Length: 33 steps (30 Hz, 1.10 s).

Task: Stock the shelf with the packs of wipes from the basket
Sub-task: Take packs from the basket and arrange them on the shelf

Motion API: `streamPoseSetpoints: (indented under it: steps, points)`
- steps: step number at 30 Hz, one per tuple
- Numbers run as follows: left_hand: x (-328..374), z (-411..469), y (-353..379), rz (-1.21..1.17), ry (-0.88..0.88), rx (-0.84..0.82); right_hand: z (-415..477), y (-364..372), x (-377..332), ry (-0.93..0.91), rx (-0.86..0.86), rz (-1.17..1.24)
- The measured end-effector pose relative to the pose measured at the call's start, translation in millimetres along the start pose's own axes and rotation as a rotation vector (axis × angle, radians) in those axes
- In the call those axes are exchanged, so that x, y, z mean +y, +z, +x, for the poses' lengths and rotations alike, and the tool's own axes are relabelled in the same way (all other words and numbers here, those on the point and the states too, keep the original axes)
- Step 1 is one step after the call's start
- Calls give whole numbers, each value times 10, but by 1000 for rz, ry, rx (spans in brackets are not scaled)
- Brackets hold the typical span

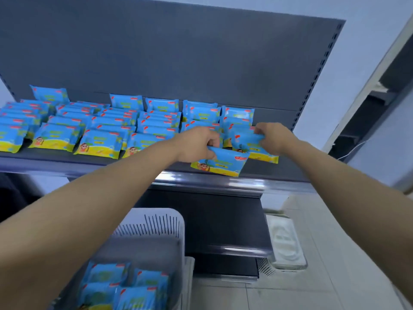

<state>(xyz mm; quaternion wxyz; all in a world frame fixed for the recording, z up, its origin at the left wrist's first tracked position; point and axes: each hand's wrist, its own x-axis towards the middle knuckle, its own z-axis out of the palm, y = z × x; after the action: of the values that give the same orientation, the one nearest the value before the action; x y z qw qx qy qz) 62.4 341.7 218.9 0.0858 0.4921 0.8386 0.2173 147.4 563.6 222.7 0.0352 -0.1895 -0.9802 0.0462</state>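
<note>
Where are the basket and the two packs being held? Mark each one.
Basket (154, 224): head view, slatted rear wall.
Left-held pack (221, 163): head view, middle of printed front.
Right-held pack (250, 143): head view, blue upper front.

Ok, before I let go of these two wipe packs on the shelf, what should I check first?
1. Grip of left hand on left pack: ok.
2. Pinch of right hand on right pack: ok.
3. The left pack in line with the front row: not ok, it sits tilted at the front edge of the shelf.
4. Bare shelf beside the right pack: ok.
5. Both packs resting flat: cannot tell.
6. The basket holds spare packs: ok.
</note>
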Motion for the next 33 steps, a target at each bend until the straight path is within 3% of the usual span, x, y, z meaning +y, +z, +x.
streamPoseSetpoints:
  steps: [12,22,28,33]
  points:
    - [126,797,316,-28,-144,10,996,345,632,-168,-168,37]
    - [83,1202,613,-5,-189,33,1479,486,725,-224,-94,53]
    - [-16,1492,696,139,-215,53,1499,440,819,-220,-1,212]
    - [-117,1716,771,377,-203,81,1381,345,798,-230,119,201]
